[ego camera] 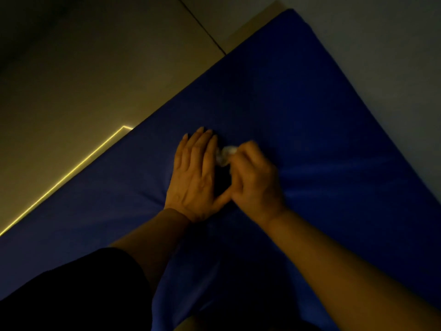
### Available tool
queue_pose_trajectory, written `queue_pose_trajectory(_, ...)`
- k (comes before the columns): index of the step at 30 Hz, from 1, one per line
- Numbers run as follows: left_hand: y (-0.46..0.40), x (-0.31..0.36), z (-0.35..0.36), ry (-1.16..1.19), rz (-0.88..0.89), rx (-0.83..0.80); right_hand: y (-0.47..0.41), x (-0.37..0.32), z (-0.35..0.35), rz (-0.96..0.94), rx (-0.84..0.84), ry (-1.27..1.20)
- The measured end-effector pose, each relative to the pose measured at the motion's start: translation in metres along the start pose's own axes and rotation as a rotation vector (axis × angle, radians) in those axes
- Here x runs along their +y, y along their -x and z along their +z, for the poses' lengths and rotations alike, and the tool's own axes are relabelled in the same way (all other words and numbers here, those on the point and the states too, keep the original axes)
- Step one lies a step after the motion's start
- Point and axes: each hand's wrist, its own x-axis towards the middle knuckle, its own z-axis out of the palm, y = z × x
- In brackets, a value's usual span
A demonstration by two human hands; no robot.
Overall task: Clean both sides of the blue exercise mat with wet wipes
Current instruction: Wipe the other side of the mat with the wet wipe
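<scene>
The blue exercise mat [298, 111] lies flat on the floor and fills most of the head view, running from the lower left to the upper right. My left hand [194, 175] presses flat on the middle of the mat with its fingers straight. Right beside it, my right hand [255, 180] has its fingers curled round a crumpled white wet wipe [225, 155], held down against the mat surface. The two hands touch near the thumbs. The light is dim.
Pale tiled floor [95, 68] lies to the left of the mat, crossed by a dark joint line. A thin bright light line [64, 179] runs along the mat's left edge. A pale wall or floor area [393, 56] is at the right. My dark clothing [71, 295] fills the bottom left.
</scene>
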Motion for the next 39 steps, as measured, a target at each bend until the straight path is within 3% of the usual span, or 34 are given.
queue_pose_trajectory(3,0.000,0.001,-0.001,-0.044,-0.048,0.006,-0.008,0.006,-0.004,-0.032,-0.083,-0.029)
queue_pose_trajectory(8,0.001,0.000,-0.001,-0.105,-0.089,-0.001,-0.064,0.025,-0.009,0.270,0.228,0.049)
queue_pose_trajectory(10,0.001,0.001,0.000,-0.130,-0.125,0.010,-0.058,0.015,0.002,0.177,0.180,-0.002)
queue_pose_trajectory(14,0.003,0.005,-0.001,-0.170,-0.289,0.022,-0.028,0.002,0.006,-0.139,-0.118,-0.034)
queue_pose_trajectory(16,0.002,0.006,-0.001,-0.199,-0.348,0.014,-0.048,0.011,-0.001,-0.078,-0.087,-0.006)
queue_pose_trajectory(20,0.002,0.007,0.000,-0.200,-0.355,0.022,-0.092,0.021,-0.001,0.198,0.162,0.008)
queue_pose_trajectory(22,0.002,0.007,0.001,-0.189,-0.340,0.036,-0.081,0.008,0.010,0.135,0.137,0.001)
queue_pose_trajectory(25,0.003,0.005,0.001,-0.172,-0.339,0.052,-0.052,-0.008,0.020,-0.172,-0.065,-0.009)
queue_pose_trajectory(27,0.002,0.005,0.000,-0.169,-0.343,0.057,-0.064,-0.003,0.015,-0.231,-0.108,-0.007)
queue_pose_trajectory(32,0.003,0.006,0.001,-0.196,-0.349,0.037,-0.116,0.010,0.016,0.115,0.152,-0.034)
queue_pose_trajectory(34,0.002,0.005,0.002,-0.186,-0.341,0.050,-0.106,-0.003,0.025,0.079,0.107,-0.085)
queue_pose_trajectory(37,0.002,0.005,0.002,-0.155,-0.328,0.069,-0.084,-0.019,0.028,-0.161,-0.111,-0.079)
queue_pose_trajectory(39,0.002,0.005,0.002,-0.151,-0.330,0.061,-0.093,-0.015,0.023,-0.222,-0.168,-0.042)
